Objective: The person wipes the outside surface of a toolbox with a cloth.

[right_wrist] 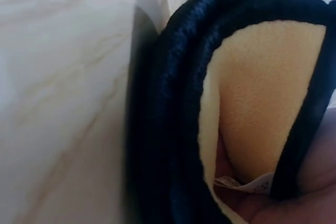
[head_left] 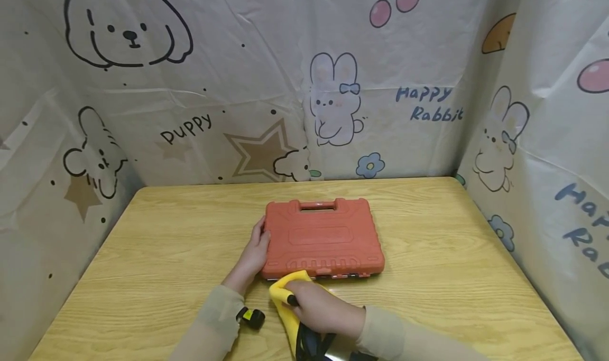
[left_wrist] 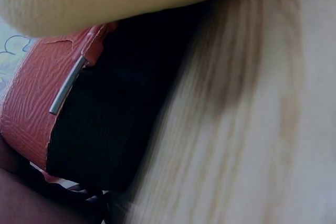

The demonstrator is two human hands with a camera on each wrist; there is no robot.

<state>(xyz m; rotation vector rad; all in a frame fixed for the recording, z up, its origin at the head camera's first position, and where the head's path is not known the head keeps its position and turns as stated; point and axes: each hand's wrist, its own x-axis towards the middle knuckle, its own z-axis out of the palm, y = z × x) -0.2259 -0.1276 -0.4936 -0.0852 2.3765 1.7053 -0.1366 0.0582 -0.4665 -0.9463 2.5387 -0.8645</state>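
A red hard plastic case (head_left: 323, 237) with a handle cut-out lies flat on the wooden table (head_left: 190, 213), handle toward the far side. My left hand (head_left: 252, 255) grips its left edge. In the left wrist view the case's red lid (left_wrist: 31, 98) meets a black lower half (left_wrist: 110, 108), with a thin metal pin at the seam. A yellow cloth with black edging (head_left: 285, 311) is bunched in my right hand (head_left: 321, 305), against the case's front edge. In the right wrist view the folded cloth (right_wrist: 262, 87) shows a small white label, and fingers hold it below.
Patterned white sheeting (head_left: 266, 49) stands behind the table and along both sides. A small black wrist camera (head_left: 254, 318) sits by my left cuff, and another black device with straps shows under my right wrist at the bottom edge.
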